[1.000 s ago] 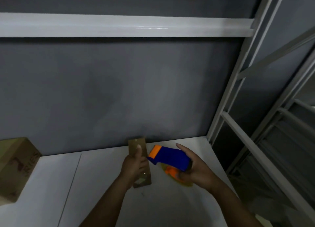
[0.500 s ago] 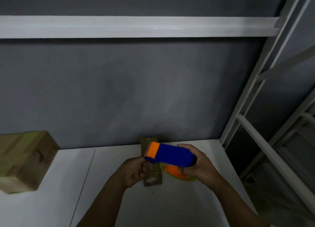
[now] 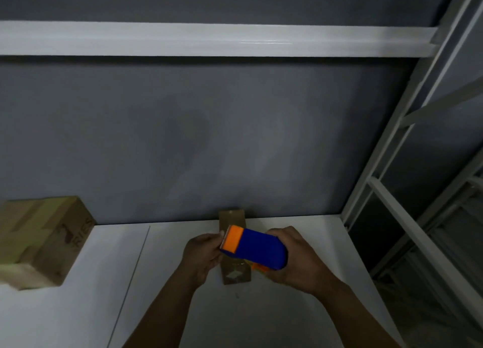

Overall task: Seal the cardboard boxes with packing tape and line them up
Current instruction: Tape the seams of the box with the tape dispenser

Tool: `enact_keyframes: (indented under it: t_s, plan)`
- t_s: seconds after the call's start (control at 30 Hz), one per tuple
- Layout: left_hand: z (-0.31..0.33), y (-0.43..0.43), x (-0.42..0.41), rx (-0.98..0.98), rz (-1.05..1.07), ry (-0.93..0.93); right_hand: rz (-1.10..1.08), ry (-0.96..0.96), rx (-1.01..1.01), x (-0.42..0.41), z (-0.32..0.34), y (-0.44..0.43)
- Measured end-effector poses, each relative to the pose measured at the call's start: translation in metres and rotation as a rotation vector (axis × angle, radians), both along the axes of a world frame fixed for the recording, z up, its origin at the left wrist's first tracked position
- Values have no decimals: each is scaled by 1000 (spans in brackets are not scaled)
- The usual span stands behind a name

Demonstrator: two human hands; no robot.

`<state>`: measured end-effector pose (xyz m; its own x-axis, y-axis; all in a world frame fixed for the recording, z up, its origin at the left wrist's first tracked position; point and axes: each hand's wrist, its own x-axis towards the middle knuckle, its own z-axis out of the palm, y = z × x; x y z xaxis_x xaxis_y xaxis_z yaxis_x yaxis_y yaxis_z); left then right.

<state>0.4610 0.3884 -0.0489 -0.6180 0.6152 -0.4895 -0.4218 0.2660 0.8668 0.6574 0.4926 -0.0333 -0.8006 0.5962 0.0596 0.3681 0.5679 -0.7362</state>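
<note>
The right hand (image 3: pixel 300 264) grips the dispenser (image 3: pixel 258 248). Its fingers wrap the blue body from the right. The dispenser is tilted, with its orange end pointing far-left.

The small box (image 3: pixel 232 218) lies flat on the table (image 3: pixel 287 316), directly beneath the dispenser. Its far end touches or nearly touches the wall (image 3: pixel 209 138). Its near end shows between the two hands. The dispenser covers its middle.

The left hand (image 3: pixel 201 256) sits just left of the small box. Its fingers are curled, and the tips meet the orange end of the dispenser. Whether they pinch tape, hold the box edge, or hold nothing cannot be told.

The large box (image 3: pixel 44 240) stands at the far left of the table, well apart from both hands. A white rack (image 3: pixel 392 196) stands at the right of the table.
</note>
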Motion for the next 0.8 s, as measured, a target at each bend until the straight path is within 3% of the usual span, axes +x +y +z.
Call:
enact_keyframes:
  t_s: [0.33,0.57,0.8]
  plan:
    - [-3,-1,0,-60,176,143,85,39,7,-5,-1,8]
    - [-12,1,4,-247,89,393,118,16,17,-5,0,17]
    - [-25,-21,-24,-156,197,212,80,-56,73,17,-1,36]
